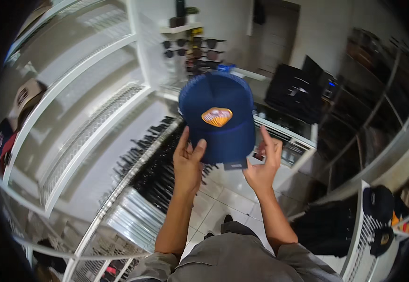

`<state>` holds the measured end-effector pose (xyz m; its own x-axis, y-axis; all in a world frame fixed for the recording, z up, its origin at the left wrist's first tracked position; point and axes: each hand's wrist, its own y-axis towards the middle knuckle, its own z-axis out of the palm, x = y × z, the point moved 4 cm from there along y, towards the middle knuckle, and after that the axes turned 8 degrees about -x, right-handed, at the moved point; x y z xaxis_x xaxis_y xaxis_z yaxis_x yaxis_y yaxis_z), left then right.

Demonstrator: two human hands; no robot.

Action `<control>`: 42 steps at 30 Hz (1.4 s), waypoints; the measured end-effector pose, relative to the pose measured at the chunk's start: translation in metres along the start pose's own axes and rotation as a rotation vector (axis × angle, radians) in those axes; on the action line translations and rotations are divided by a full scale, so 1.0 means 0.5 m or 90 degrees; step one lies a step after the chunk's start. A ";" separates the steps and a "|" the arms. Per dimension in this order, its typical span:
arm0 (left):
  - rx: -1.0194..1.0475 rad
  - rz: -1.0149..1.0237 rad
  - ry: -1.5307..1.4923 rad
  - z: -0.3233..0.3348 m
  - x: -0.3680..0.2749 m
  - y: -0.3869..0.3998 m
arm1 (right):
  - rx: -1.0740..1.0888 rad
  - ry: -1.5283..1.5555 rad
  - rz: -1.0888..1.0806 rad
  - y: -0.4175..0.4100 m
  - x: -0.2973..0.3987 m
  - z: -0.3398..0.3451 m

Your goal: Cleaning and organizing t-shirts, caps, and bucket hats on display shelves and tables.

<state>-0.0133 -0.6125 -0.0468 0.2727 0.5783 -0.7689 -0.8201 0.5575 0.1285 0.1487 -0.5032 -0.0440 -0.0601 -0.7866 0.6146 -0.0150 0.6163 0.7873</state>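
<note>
A navy baseball cap (225, 141) with an orange and white front patch is held up before me, its brim pointing down towards me. My left hand (188, 162) grips the brim's left side, thumb on top. My right hand (265, 160) is at the brim's lower right corner, beside a dark tag (235, 165) that bears writing. Its index finger points up, apart from the cap; whether the thumb and other fingers pinch the brim or the tag cannot be told.
White shelves (95, 67) rise at the left above a rail of dark hanging clothes (155, 172). Beyond the cap stand a glass counter (296, 141), folded black garments (292, 91) and a sunglasses display (197, 53). More caps (379, 204) sit on a rack at the lower right.
</note>
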 end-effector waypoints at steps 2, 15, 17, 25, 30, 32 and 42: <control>0.076 -0.074 -0.023 0.050 0.090 -0.044 | -0.025 0.144 0.239 -0.021 -0.044 -0.086; 0.466 -0.479 0.031 0.393 0.458 -0.346 | -0.299 0.564 0.548 -0.093 -0.101 -0.674; 0.584 -0.480 0.108 0.463 0.499 -0.409 | -0.371 0.384 0.550 -0.139 -0.138 -0.799; 0.834 -0.482 0.174 0.718 0.661 -0.710 | -0.579 -0.008 0.483 -0.208 -0.081 -1.116; 0.926 -0.343 0.075 0.823 0.783 -0.902 | -0.664 -0.141 0.465 -0.243 -0.070 -1.263; 0.936 -0.263 0.075 0.854 0.825 -0.953 | -0.767 -0.097 0.442 -0.245 -0.083 -1.302; 0.997 -0.004 0.144 0.856 0.860 -1.038 | -0.749 -0.581 0.502 -0.333 -0.145 -1.392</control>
<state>0.7450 -0.3985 -0.1762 0.0789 0.5561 -0.8273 0.5304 0.6793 0.5072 0.8500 -0.5751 -0.1858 -0.2134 0.2147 0.9531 0.9735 0.1292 0.1889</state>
